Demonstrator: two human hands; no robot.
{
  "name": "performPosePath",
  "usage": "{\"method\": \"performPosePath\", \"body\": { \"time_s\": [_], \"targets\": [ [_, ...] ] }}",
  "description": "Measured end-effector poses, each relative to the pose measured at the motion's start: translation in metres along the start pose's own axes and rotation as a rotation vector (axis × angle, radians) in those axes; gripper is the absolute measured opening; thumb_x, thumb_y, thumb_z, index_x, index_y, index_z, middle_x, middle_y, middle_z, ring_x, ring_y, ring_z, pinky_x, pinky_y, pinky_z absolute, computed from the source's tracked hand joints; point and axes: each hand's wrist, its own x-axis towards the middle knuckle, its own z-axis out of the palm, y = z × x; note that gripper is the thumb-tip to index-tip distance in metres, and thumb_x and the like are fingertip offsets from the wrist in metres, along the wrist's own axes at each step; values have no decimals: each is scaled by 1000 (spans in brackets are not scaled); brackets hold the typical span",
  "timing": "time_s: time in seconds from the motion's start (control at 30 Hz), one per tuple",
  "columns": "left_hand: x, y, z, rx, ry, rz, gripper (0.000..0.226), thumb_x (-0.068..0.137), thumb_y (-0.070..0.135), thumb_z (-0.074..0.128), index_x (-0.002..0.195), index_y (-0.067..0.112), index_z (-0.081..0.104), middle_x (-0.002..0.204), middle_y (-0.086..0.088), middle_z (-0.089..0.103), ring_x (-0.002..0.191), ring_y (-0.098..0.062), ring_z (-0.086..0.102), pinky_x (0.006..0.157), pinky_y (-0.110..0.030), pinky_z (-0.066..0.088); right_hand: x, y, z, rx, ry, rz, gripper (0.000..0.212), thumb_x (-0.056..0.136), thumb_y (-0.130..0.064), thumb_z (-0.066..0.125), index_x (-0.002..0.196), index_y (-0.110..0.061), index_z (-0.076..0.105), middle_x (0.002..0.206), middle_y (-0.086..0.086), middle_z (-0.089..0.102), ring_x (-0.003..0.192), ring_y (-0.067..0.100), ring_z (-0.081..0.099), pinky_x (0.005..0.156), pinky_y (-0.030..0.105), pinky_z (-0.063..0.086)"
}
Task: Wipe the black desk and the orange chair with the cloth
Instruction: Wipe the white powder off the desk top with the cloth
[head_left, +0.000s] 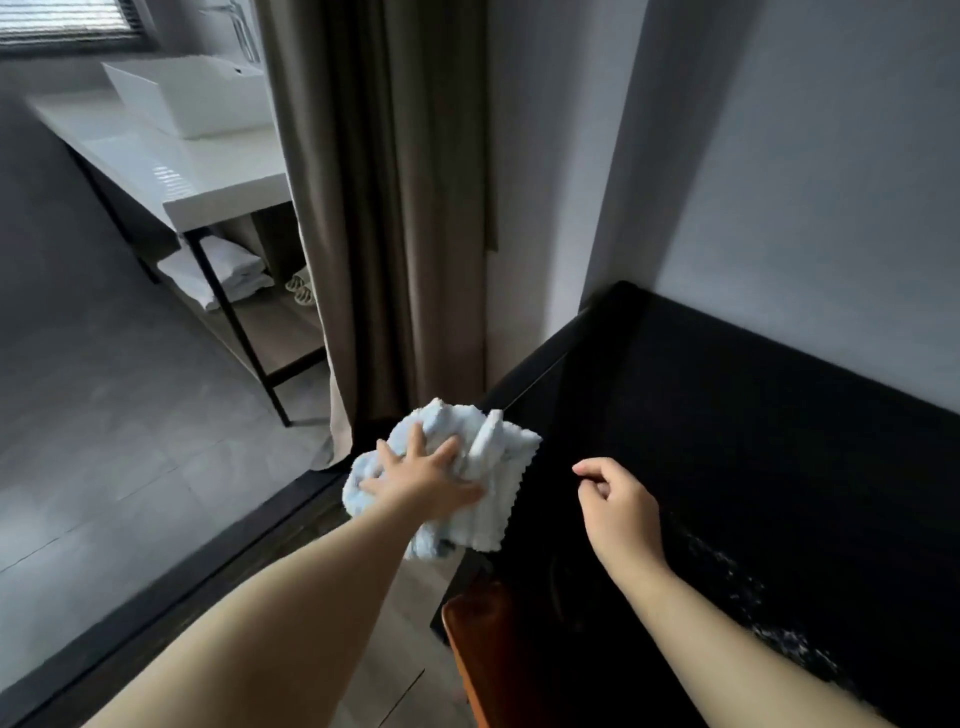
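A crumpled pale blue cloth (483, 467) lies bunched at the near-left corner of the black desk (727, 441), partly hanging over its left edge. My left hand (423, 480) presses down on the cloth with fingers spread and gripping its folds. My right hand (621, 506) hovers just above the desk top to the right of the cloth, fingers loosely curled and holding nothing. The orange chair (480, 654) shows only as a brown-orange curved edge below the desk's front left corner. A patch of pale specks marks the desk surface at the right.
A grey-brown curtain (395, 208) hangs left of the desk against the white wall (779, 156). Beyond it stands a white vanity counter (171, 171) with a basin and folded towels on a lower shelf. A dark floor threshold (208, 566) runs diagonally below my left arm.
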Motion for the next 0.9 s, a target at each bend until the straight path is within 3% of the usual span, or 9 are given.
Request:
{"method": "performPosePath", "body": {
  "time_s": [0.07, 0.2, 0.3, 0.4, 0.47, 0.57, 0.67, 0.73, 0.9],
  "targets": [
    [-2, 7, 12, 75, 92, -10, 56, 76, 63, 50, 129, 57, 33, 155, 8, 2, 136, -35, 12, 104, -52, 29, -1, 13, -9, 6, 37, 23, 25, 89, -7, 50, 90, -27, 65, 87, 2, 63, 68, 11, 56, 56, 14, 40],
    [-17, 47, 24, 62, 222, -17, 30, 87, 42, 48, 116, 35, 54, 133, 0, 34, 113, -29, 34, 85, -39, 38, -4, 29, -22, 20, 107, 88, 26, 88, -4, 49, 90, -21, 68, 79, -1, 63, 69, 10, 54, 60, 17, 39],
    [-36, 91, 47, 56, 91, 198, 35, 87, 33, 53, 123, 30, 54, 129, -4, 37, 114, -31, 39, 81, -36, 41, -2, 31, -28, 65, 148, 108, 25, 87, -2, 49, 89, -17, 69, 82, -2, 64, 78, 15, 55, 70, 24, 38],
    [-40, 114, 43, -29, -79, 471, 49, 84, 31, 59, 132, 36, 50, 130, -7, 45, 118, -29, 48, 94, -33, 44, 0, 30, -39, 63, 194, 75, 24, 87, -1, 50, 91, -14, 70, 87, -3, 63, 86, 14, 54, 73, 21, 36],
    [-35, 109, 24, -42, 89, 538, 53, 82, 33, 61, 132, 43, 47, 134, -3, 42, 118, -29, 49, 93, -35, 45, 1, 29, -50, 79, 241, 51, 24, 87, -1, 50, 92, -15, 69, 88, -5, 63, 85, 14, 55, 73, 22, 36],
    [-17, 83, -4, 17, 428, 378, 46, 85, 40, 56, 130, 43, 44, 142, 2, 29, 115, -31, 42, 77, -35, 42, 1, 29, -63, 133, 274, 74, 25, 89, -3, 49, 93, -21, 66, 86, -8, 62, 76, 7, 55, 65, 18, 39],
    [0, 71, -5, -85, 307, 90, 42, 86, 42, 52, 127, 36, 46, 137, 1, 33, 114, -32, 38, 80, -39, 38, 0, 40, -69, 129, 267, 123, 23, 91, -6, 49, 93, -23, 64, 84, -10, 60, 71, 1, 53, 60, 9, 38],
    [-4, 86, 19, -99, 246, 38, 43, 86, 43, 49, 127, 29, 47, 129, 0, 40, 113, -32, 39, 82, -39, 36, -2, 49, -73, 111, 267, 153, 24, 91, -6, 49, 92, -25, 63, 86, -9, 61, 71, 1, 53, 59, 10, 38],
    [-35, 149, 58, -134, 63, 425, 42, 79, 37, 58, 121, 39, 55, 127, 6, 46, 115, -23, 49, 85, -35, 46, 4, 58, -82, 91, 308, 163, 23, 89, -3, 51, 91, -22, 65, 89, -4, 63, 83, 15, 58, 72, 24, 39]
  ]
}}
